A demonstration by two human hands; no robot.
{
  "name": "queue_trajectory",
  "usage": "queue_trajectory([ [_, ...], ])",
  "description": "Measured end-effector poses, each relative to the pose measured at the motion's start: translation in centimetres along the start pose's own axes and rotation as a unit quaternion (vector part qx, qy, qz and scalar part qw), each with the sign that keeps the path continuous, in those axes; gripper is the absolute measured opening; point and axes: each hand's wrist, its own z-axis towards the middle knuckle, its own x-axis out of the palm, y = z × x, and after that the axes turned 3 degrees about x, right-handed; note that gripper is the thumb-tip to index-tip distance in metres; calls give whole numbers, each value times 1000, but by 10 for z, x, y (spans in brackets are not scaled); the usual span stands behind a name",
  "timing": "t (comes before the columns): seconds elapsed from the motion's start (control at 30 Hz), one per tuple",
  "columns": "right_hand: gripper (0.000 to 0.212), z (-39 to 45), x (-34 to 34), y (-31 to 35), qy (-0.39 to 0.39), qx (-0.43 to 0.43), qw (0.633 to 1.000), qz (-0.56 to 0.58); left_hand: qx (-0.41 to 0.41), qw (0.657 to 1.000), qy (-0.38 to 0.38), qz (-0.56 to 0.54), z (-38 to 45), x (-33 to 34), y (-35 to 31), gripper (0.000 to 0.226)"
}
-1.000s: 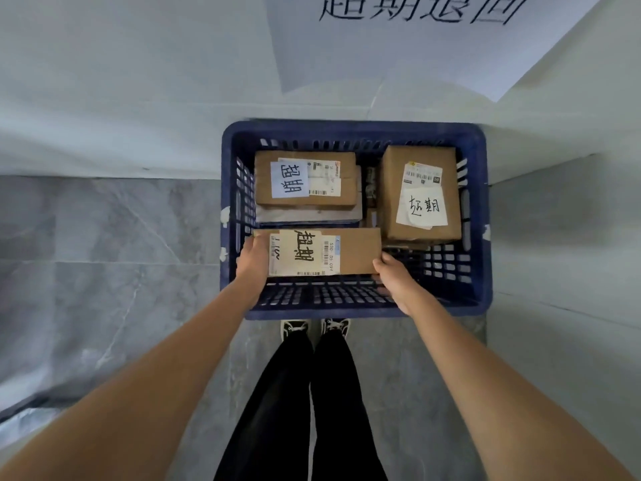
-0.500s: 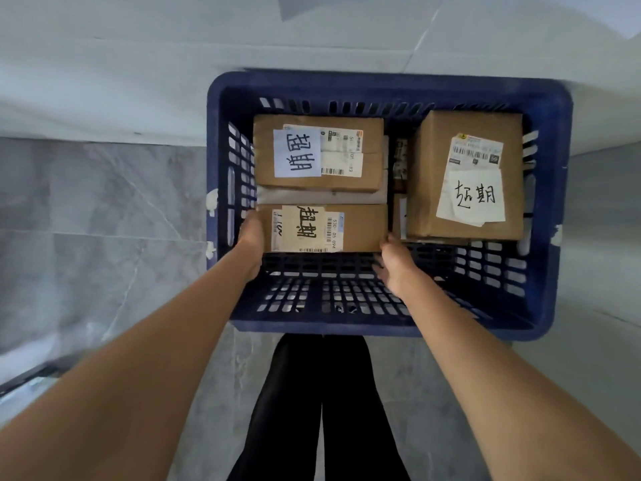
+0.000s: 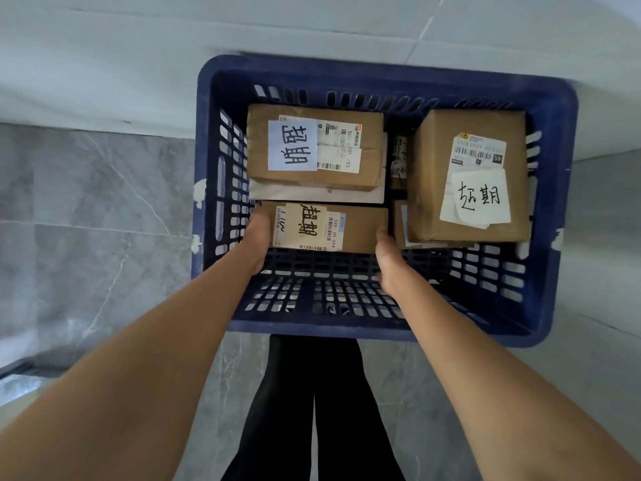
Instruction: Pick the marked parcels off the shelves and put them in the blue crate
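A blue slatted crate stands on the floor below me. Both my hands hold a flat brown marked parcel low inside it, near the left wall. My left hand grips its left end and my right hand grips its right end. Just behind it lies another marked parcel on top of a pale flat one. A taller marked parcel with a handwritten white slip sits at the right of the crate, on other boxes.
The crate stands against a pale wall base on grey marble floor tiles. My legs in black trousers are right before the crate's near rim. The near part of the crate floor is bare.
My hands have carried the parcel lower and farther into the crate, up against the rear parcel. The view has moved in closer over the crate.
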Motion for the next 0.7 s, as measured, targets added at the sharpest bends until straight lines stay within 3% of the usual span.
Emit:
queue_trajectory([
  [0.17, 69, -18, 2, 5, -11, -14, 1000, -19, 40, 998, -25, 43, -16, 3, -6, 49],
  [0.33, 63, -65, 3, 14, -9, -82, 995, -55, 24, 997, -47, 48, -51, -1, -17, 49],
  [0.4, 59, -98, 1, 21, -10, -134, 988, -74, 77, 988, -39, 129, -83, -8, -25, 51],
  [0.53, 49, -186, -9, 37, -62, -322, 932, -152, 249, 922, -2, 296, -158, -31, -57, 63],
  [0.7, 56, -298, -11, 60, -129, -503, 800, -301, 387, 791, -46, 472, -245, -68, -118, 67],
])
